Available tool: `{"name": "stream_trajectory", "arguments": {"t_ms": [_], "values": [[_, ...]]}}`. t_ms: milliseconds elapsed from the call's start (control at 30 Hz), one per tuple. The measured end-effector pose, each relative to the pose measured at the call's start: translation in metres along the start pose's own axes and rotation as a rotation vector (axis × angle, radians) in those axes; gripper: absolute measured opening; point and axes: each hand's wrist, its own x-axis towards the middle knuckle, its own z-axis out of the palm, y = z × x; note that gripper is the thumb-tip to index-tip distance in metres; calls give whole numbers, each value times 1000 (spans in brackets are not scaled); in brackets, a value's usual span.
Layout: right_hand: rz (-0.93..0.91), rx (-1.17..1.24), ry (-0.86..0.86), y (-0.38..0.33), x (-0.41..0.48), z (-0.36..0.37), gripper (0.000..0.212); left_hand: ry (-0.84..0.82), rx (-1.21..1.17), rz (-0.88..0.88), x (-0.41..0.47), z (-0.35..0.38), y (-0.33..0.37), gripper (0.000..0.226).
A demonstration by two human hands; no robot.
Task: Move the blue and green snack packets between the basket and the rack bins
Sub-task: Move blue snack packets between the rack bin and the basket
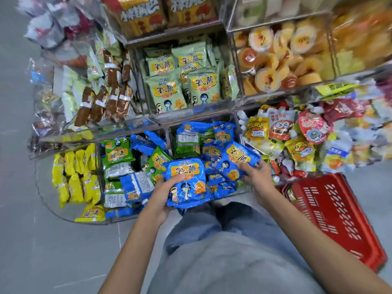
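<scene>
My left hand (163,193) grips a blue snack packet (186,183) by its left edge, held face up over the front of the lowest rack bin (191,205). My right hand (257,177) holds a second blue packet (238,161) by its lower right corner, just above the pile. Below both lie several more blue packets (139,184) mixed with green packets (117,152) in the two clear bins. The red basket (331,217) stands on the floor at my right, below the rack; its inside is mostly hidden.
Pale green packets (167,92) fill the bin above. Yellow packets (74,177) lie in the bin to the left, jelly pouches (282,132) to the right, round cakes (273,60) upper right. Grey floor (42,240) spreads to the left. My legs stand close to the rack front.
</scene>
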Motion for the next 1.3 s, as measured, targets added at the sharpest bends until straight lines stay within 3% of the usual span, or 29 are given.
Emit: {"name": "stream_trajectory", "arguments": {"t_ms": [133, 300, 433, 567, 700, 1033, 1300], "values": [[-5, 171, 52, 13, -40, -29, 18, -137, 158, -55, 2, 8, 1, 66], [30, 403, 264, 58, -97, -69, 16, -386, 432, -99, 4, 37, -4, 34], [40, 553, 474, 92, -140, -106, 13, -492, 689, -140, 0, 87, -20, 52], [56, 686, 607, 119, -174, -142, 9, -576, 832, -152, -6, 151, -52, 51], [87, 784, 704, 136, -187, -184, 9, -671, 939, -185, -15, 217, -92, 76], [197, 964, 767, 174, -141, -338, 16, -655, 1067, -247, -1, 375, -222, 70], [353, 986, 848, 297, 16, -441, 24, -617, 1167, -251, 135, 461, -357, 44]]}}
